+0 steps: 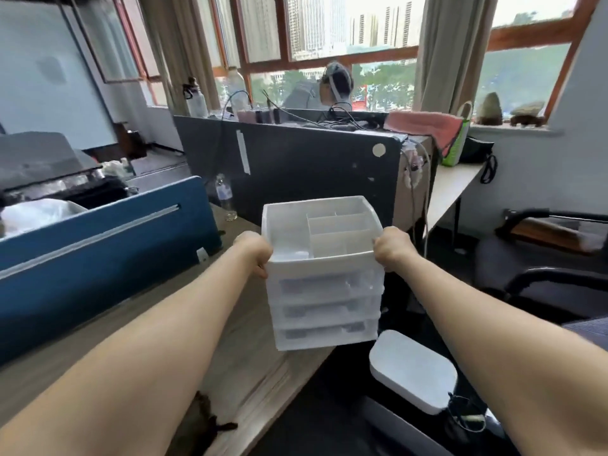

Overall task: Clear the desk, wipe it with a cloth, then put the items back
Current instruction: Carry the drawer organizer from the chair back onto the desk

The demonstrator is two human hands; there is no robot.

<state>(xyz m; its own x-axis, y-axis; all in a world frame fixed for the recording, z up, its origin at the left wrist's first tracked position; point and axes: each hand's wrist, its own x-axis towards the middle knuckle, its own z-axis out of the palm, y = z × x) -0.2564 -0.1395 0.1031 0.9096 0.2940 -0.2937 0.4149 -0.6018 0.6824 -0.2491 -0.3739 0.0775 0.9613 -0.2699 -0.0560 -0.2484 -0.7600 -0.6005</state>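
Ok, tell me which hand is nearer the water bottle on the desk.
Left. The left hand grips the white drawer organizer's left rim, just below and right of the water bottle. The right hand grips the opposite rim, farther away.

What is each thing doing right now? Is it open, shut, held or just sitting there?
White plastic drawer organizer: held by both sides, three drawers shut, open top tray looks empty.
Left hand: grips the organizer's left rim.
Right hand: grips its right rim.
Clear plastic water bottle: upright on the wooden desk, cap on.
Pink towel: draped over the partition's end.
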